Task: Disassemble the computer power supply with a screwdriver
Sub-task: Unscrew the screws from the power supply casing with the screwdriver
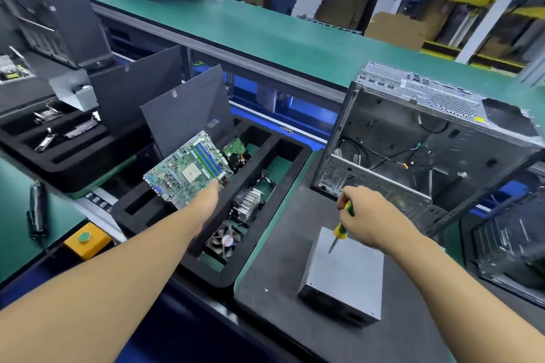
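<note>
The grey metal power supply (345, 268) lies flat on the dark mat in front of me. My right hand (371, 215) grips a yellow and green screwdriver (340, 225), tip pointing down just above the power supply's top face. My left hand (208, 197) reaches left and holds a green motherboard (188, 168) by its near edge, above the black foam tray (259, 224). The empty grey computer case (413, 144) stands open behind the power supply.
The foam tray holds a fan (224, 240), a heatsink (249, 203) and a small green board (234, 149). A second black tray (59, 150) sits at left. A yellow box with a green button (85, 237) and a black tool (37, 209) lie near left. Another case (513, 247) sits at right.
</note>
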